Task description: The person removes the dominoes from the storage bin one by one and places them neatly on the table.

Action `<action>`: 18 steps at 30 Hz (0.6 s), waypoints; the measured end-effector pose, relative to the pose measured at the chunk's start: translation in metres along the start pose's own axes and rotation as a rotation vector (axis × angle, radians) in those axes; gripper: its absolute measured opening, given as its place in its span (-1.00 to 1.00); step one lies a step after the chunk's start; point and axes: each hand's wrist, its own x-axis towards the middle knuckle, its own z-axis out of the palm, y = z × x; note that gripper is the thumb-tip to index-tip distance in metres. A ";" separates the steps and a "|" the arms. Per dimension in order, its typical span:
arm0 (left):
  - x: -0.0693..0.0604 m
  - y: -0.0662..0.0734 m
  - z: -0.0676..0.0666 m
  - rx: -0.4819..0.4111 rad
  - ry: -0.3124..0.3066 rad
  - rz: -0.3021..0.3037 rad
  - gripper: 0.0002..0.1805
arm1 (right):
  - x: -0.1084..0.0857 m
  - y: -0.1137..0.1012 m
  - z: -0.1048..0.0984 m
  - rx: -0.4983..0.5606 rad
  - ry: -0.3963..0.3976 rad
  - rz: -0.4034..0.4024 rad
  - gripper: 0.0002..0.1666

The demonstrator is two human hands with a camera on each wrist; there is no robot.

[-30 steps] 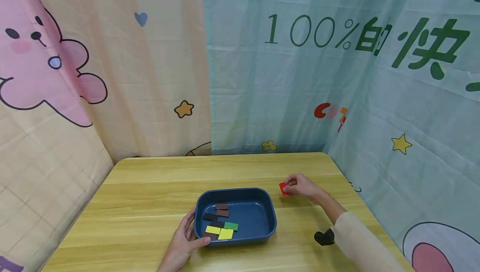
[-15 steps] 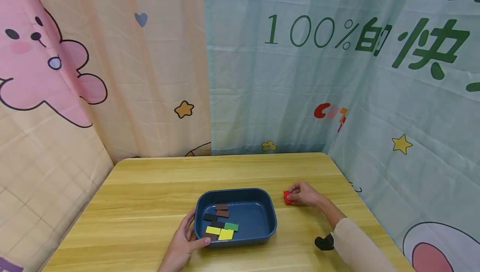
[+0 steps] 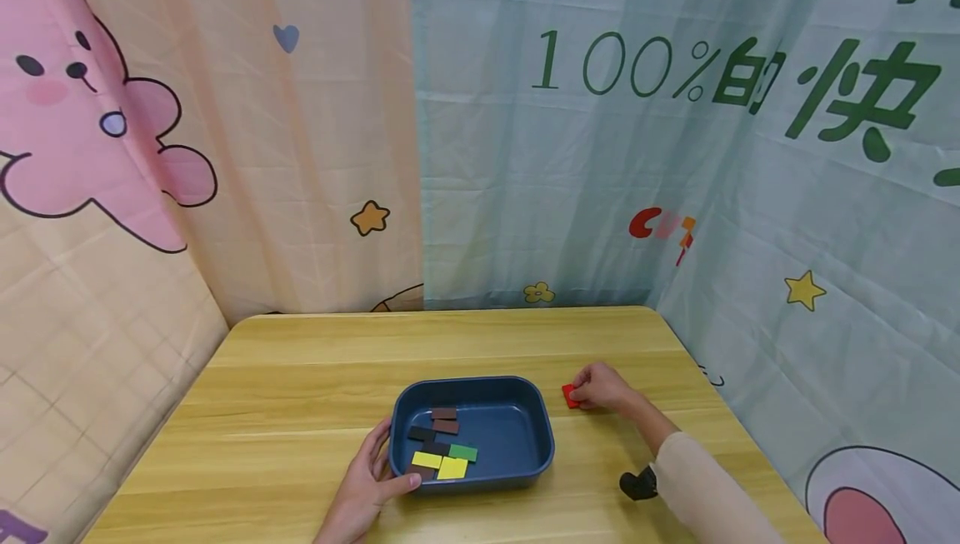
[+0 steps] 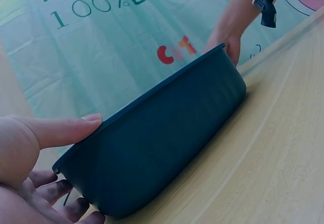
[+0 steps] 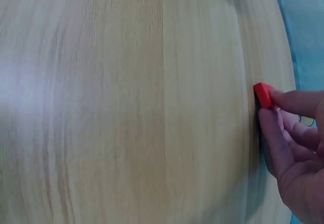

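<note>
A dark blue rectangular bin [image 3: 512,436] stands on the table in the head view. My left hand [image 3: 362,481] grips its left end, the thumb over the rim and the other fingers against the outer wall, as the left wrist view shows. To the right of the bin, my right hand [image 3: 606,387] pinches a small red block [image 3: 567,395] between thumb and fingers. In the right wrist view the red block [image 5: 263,95] is close to the tabletop; whether it touches is unclear. Flat blocks lie in the bin's left half: brown [image 3: 444,413], black [image 3: 422,434], green [image 3: 462,452] and yellow [image 3: 452,468].
The wooden table [image 3: 300,377] ends at a rounded back edge. Printed curtains [image 3: 525,194] hang behind it and along both sides. A black device [image 3: 638,484] sits by the right sleeve [image 3: 705,477].
My right hand has come a little nearer to me with the red block, then shifted slightly left. The left hand and the bin stay where they were.
</note>
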 end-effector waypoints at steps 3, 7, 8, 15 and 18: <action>0.000 0.000 0.000 -0.005 -0.007 0.002 0.14 | 0.001 -0.003 0.002 -0.042 0.035 0.028 -0.85; -0.001 0.000 0.000 -0.017 -0.012 0.000 0.13 | 0.001 -0.005 0.003 -0.101 0.060 0.046 -0.87; -0.001 0.000 0.000 -0.019 -0.012 -0.001 0.13 | 0.001 -0.006 0.003 -0.115 0.059 0.040 -0.88; -0.002 0.001 -0.001 -0.028 -0.004 -0.015 0.12 | 0.001 -0.015 0.003 -0.244 0.075 0.009 -0.79; -0.002 0.001 -0.002 -0.023 -0.006 -0.005 0.12 | 0.002 -0.025 0.000 -0.287 0.081 -0.042 -0.74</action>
